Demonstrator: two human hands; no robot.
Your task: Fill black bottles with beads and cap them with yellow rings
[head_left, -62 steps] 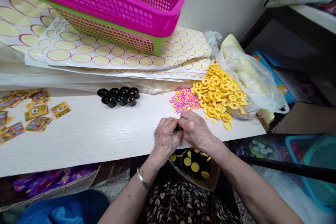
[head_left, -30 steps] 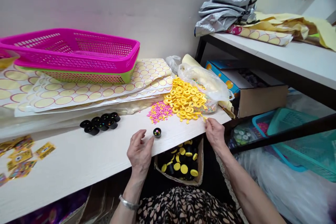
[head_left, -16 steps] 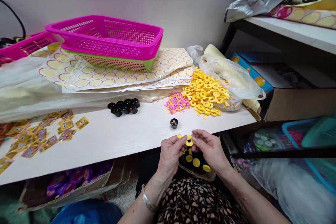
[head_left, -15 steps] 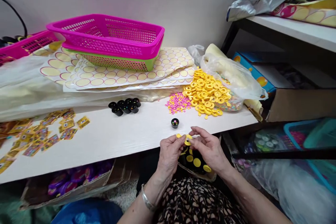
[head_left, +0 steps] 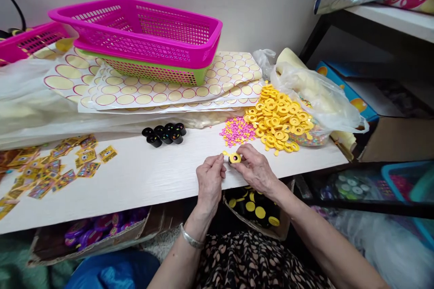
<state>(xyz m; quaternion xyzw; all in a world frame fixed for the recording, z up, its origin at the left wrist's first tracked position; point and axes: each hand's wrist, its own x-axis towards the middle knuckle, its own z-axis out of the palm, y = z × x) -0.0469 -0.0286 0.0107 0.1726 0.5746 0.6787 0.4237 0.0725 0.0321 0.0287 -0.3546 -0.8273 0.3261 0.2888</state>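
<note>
Above the front of the table, my left hand (head_left: pixel 210 178) is closed, thumb and forefinger pinched at the small round tab of a yellow ring lid (head_left: pixel 234 154). My right hand (head_left: pixel 256 168) curls its fingers and thumb around the same lid from the right. That lid sits over a small black cup (head_left: pixel 230 161), mostly covered, with something pink showing through the hole. Beyond my hands lie a pile of pink and yellow beads (head_left: pixel 237 131) and a heap of yellow ring lids (head_left: pixel 281 119). To the left stands a cluster of black cups (head_left: pixel 164 134) with coloured bits inside.
Printed yellow packets (head_left: pixel 54 167) are spread at the left. A pink basket (head_left: pixel 142 36) nested in a green one rests on sticker sheets (head_left: pixel 135 95). Below the table edge, a carton (head_left: pixel 283 235) holds yellow-lidded black cups. A plastic bag (head_left: pixel 325 95) lies at right.
The right hand fetched a yellow ring lid from the heap. Both hands held it near the table edge, then moved forward and set it over the black cup left standing on the table.
</note>
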